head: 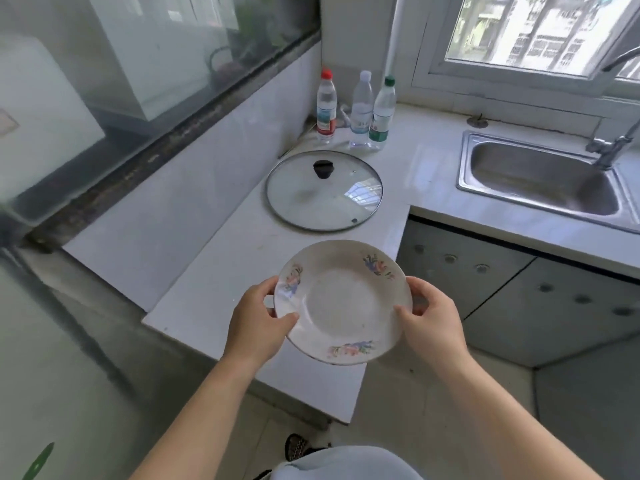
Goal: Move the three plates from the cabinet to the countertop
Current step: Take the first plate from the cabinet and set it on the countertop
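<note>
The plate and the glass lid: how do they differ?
The plate is opaque white with flower prints; the glass lid is see-through with a black knob. The left hand and right hand hold the plate; the lid lies on the countertop. Both are round.

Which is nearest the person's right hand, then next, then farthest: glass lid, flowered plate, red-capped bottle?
1. Flowered plate: gripped by the right hand itself.
2. Glass lid: flat on the countertop beyond.
3. Red-capped bottle: back in the far corner.

A steel sink (pixel 540 188) lies beyond and right of the right hand (pixel 433 327). Daylight comes through the window (pixel 540 29) above it.
</note>
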`<action>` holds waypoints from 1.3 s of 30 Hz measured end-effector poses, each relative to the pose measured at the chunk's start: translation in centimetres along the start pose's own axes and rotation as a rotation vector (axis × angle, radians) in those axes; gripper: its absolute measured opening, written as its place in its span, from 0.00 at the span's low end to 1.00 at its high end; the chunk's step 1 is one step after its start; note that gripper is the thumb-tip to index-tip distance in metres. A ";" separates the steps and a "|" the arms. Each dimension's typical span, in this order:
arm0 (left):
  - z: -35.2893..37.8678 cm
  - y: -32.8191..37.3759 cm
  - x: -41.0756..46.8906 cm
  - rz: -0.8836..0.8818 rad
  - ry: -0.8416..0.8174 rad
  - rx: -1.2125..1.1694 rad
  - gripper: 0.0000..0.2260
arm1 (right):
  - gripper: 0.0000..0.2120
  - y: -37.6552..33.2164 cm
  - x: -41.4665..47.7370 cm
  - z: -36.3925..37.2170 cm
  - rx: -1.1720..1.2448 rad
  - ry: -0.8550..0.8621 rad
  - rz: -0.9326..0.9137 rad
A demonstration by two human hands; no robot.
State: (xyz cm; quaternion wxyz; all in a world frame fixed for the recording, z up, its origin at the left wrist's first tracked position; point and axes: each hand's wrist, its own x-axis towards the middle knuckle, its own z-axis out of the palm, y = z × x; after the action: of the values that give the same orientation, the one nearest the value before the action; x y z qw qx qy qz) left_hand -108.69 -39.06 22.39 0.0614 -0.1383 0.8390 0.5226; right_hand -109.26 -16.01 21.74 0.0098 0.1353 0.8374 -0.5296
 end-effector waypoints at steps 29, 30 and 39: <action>-1.9 -6.3 9.9 -0.592 0.518 -0.207 0.14 | 0.21 -2.8 20.3 18.0 -0.288 -0.809 -0.170; -1.9 -6.4 10.2 -0.601 0.532 -0.212 0.14 | 0.21 -3.0 20.8 18.5 -0.291 -0.827 -0.179; -2.2 -7.1 13.0 -0.633 0.603 -0.205 0.11 | 0.20 -4.9 24.7 22.5 -0.327 -0.919 -0.260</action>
State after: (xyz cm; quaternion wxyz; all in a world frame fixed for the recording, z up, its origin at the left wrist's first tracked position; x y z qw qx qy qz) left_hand -118.87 -46.19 14.08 -0.0429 -0.5396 0.6798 0.4948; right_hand -137.01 -32.62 12.24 0.3326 -0.2206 0.8283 -0.3933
